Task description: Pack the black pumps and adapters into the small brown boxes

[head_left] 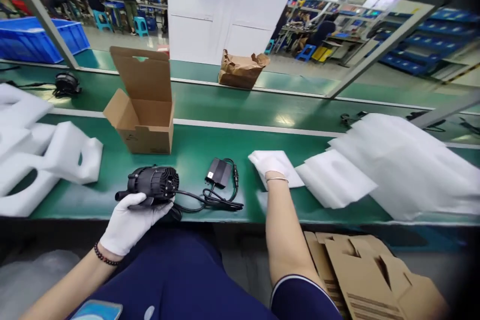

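Note:
A black pump (153, 182) with a ribbed end and a short side spout rests in my gloved left hand (133, 217), whose thumb and fingers close around its underside. Its black cable runs right to a black power adapter (218, 172) lying on the green bench. Farther right, my gloved right hand (270, 164) grips a white foam sleeve (288, 162); white glove against white foam hides most finger detail. Beside that sleeve lie more white foam sleeves (335, 177). An open cardboard box (150, 132) stands behind the pump, its lid raised.
Cut white foam inserts (71, 152) are piled at left, large foam sheets (408, 170) at right. Flattened cartons (367, 275) sit below the bench edge. Beyond are a torn brown paper bag (242, 70), another black pump (66, 84) and a blue crate (37, 40). Metal posts frame the bench.

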### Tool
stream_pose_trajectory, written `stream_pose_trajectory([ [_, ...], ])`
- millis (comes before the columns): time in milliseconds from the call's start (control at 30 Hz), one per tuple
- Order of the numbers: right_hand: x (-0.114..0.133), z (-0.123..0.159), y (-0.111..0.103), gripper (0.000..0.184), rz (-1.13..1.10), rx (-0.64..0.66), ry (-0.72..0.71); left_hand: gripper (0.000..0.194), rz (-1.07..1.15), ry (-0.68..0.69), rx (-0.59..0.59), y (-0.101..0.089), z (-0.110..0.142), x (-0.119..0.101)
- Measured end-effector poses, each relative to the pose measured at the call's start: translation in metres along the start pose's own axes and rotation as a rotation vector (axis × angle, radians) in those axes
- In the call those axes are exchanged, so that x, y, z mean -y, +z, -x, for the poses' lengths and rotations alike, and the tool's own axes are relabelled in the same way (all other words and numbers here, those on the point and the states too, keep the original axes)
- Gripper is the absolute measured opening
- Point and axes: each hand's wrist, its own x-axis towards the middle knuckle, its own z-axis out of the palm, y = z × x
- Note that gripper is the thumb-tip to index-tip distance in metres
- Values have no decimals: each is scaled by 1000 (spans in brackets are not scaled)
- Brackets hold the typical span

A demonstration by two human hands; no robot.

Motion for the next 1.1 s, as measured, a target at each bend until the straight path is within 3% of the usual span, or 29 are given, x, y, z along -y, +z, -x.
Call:
stream_pose_trajectory([
  [100, -8, -4, 13, 40, 76, 8, 62, 80, -33, 131, 10, 9, 13, -13],
  [167, 6, 16, 26, 38, -32, 22, -46, 74, -63, 224, 5, 17, 23, -23],
  [200, 18, 32, 32, 47, -170, 42, -135, 72, -74, 261, 4, 21, 27, -26],
  [267, 46, 69, 45, 64, -513, 182, -297, 66, -94, 306, 19, 31, 34, -32],
  [333, 74, 105, 60, 62, -760, 471, -345, 60, -111, 306, 59, 38, 33, -36],
  [433, 97, 136, 83, 53, -949, 873, -210, 48, -152, 258, 99, 35, 14, -38],
  [500, 100, 137, 97, 55, -1023, 1004, -107, 40, -222, 241, 53, 22, -9, -37],
  [633, 92, 117, 112, 64, -842, 1157, 81, 39, -352, 157, -11, 2, -51, -28],
  [733, 90, 110, 113, 66, -840, 1125, 149, 52, -471, 151, 5, 9, -62, -20],
  [900, 93, 114, 114, 75, -849, 984, 95, 77, -622, 202, -26, 30, -58, -9],
  [1000, 93, 111, 109, 76, -615, 874, -112, 87, -656, 238, -28, 31, -54, -3],
  [1100, 103, 105, 94, 69, -189, 498, -496, 95, -673, 210, -19, 31, -48, 1],
])
